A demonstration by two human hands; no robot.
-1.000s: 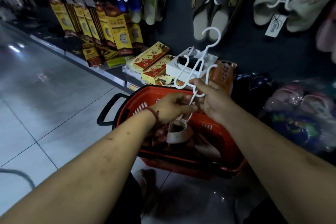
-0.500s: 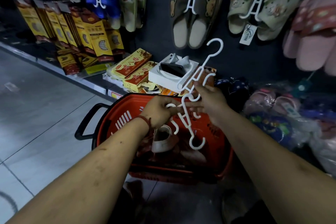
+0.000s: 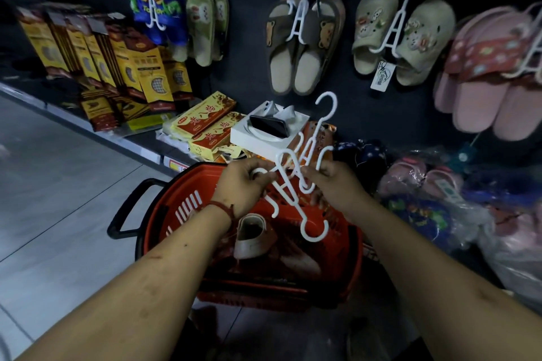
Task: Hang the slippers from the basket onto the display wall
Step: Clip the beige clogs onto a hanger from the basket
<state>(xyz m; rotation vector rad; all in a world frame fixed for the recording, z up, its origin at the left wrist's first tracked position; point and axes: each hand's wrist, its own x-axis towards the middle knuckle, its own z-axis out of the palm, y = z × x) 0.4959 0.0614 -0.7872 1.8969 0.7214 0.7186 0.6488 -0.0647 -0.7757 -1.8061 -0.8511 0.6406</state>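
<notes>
Two tangled white hangers (image 3: 293, 199) are gripped over the red basket (image 3: 152, 231), one by the left hand (image 3: 243, 184) and one by the right hand (image 3: 334, 182), probably to be separated, while the slippers (image 3: 252, 234) are left inside it, not yet hung on the display wall (image 3: 366, 114).

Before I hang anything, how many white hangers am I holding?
2: a hook-up hanger in the right hand, a hook-down hanger in the left hand. Others may be hidden.
</notes>
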